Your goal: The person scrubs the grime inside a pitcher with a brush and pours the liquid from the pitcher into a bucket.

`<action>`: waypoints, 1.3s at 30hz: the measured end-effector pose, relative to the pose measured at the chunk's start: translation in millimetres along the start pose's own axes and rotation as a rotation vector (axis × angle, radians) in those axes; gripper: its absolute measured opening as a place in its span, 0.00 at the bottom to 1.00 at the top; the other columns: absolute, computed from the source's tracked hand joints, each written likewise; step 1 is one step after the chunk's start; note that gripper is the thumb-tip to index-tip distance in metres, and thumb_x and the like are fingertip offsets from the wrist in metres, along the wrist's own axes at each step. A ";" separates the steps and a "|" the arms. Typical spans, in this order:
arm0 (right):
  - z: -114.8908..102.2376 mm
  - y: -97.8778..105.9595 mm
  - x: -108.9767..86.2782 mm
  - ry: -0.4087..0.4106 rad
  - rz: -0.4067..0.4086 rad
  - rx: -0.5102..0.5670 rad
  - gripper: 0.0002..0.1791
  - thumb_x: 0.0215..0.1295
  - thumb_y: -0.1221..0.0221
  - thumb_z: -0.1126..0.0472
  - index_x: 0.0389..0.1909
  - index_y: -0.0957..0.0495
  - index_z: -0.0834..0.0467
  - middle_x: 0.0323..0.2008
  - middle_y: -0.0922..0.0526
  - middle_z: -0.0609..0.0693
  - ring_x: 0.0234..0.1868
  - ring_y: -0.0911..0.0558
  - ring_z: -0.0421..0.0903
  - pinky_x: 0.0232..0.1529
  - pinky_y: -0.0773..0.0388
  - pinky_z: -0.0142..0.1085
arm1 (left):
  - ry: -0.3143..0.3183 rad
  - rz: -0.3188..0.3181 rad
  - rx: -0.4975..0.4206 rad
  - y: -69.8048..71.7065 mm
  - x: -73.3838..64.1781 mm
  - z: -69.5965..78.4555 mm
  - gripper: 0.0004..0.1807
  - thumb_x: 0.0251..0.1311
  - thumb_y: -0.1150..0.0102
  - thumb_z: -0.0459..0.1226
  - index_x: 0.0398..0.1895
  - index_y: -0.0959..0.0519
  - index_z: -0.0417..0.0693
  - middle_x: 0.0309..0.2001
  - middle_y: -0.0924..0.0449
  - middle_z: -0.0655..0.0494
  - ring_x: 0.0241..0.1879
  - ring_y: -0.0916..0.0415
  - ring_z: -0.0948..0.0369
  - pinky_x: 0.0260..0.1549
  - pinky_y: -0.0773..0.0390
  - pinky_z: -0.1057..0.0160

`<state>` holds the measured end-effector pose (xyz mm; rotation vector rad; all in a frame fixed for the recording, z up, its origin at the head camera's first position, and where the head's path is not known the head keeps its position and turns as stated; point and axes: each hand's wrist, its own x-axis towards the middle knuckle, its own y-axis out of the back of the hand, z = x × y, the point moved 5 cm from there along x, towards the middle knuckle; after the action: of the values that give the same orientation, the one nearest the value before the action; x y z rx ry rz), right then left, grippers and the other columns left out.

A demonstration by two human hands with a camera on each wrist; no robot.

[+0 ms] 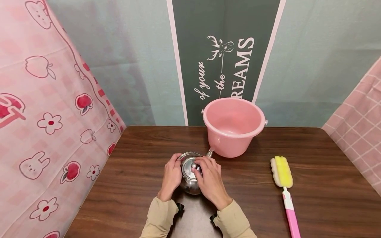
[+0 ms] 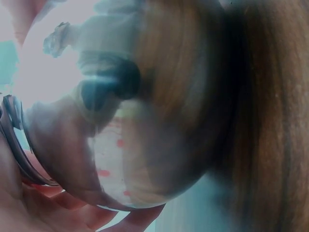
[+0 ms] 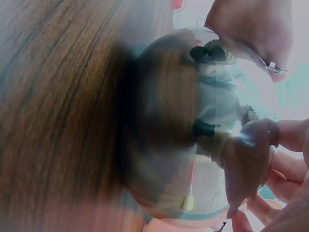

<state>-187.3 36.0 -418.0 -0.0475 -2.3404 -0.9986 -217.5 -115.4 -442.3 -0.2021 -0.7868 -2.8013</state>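
A shiny steel teapot (image 1: 190, 189) stands upright on the table, its spout (image 1: 210, 153) pointing away to the right. Its round lid (image 1: 187, 170) is on top. My left hand (image 1: 172, 173) curves round the pot's left side, and its fingers (image 2: 89, 215) show under the polished body in the left wrist view. On the other side my right hand (image 1: 210, 180) reaches over the lid, thumb and fingers pinching the small knob (image 1: 194, 165). The far fingertips of both hands are partly hidden. Reflections cover the pot (image 3: 169, 121) in the right wrist view.
Just beyond the spout, a pink bucket (image 1: 227, 145) stands near the back edge of the dark wooden table (image 1: 134, 185). At the right lies a sponge brush (image 1: 282, 172) with a pink and white handle. Printed cloths hang behind and at both sides.
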 end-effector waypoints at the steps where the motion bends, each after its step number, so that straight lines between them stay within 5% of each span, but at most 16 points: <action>1: 0.0 0.1 -0.1 0.000 0.004 0.003 0.11 0.63 0.39 0.59 0.45 0.20 0.56 0.51 0.20 0.48 0.55 0.26 0.51 0.53 0.36 0.48 | 0.000 -0.001 -0.001 -0.1 0.0 0.1 0.16 0.67 0.60 0.34 0.46 0.20 0.47 0.44 0.16 0.48 0.46 0.20 0.52 0.47 0.25 0.52; 29: -1.9 4.8 0.6 -0.011 0.023 0.002 0.10 0.63 0.38 0.58 0.43 0.21 0.55 0.50 0.20 0.48 0.55 0.27 0.50 0.52 0.36 0.47 | -0.017 -0.013 0.008 0.9 -0.3 2.0 0.15 0.67 0.59 0.33 0.46 0.20 0.45 0.44 0.16 0.46 0.48 0.20 0.49 0.49 0.26 0.50; 39: -1.5 9.2 0.1 -0.009 0.075 -0.032 0.12 0.58 0.34 0.56 0.41 0.19 0.54 0.47 0.19 0.48 0.50 0.26 0.48 0.44 0.38 0.42 | -0.016 -0.017 0.008 1.1 -1.1 1.8 0.15 0.68 0.59 0.34 0.47 0.20 0.45 0.45 0.16 0.46 0.49 0.20 0.49 0.49 0.26 0.49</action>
<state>-184.3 41.6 -411.1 -0.1514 -2.3138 -1.0004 -216.1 -115.2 -440.4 -0.2170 -0.8068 -2.8154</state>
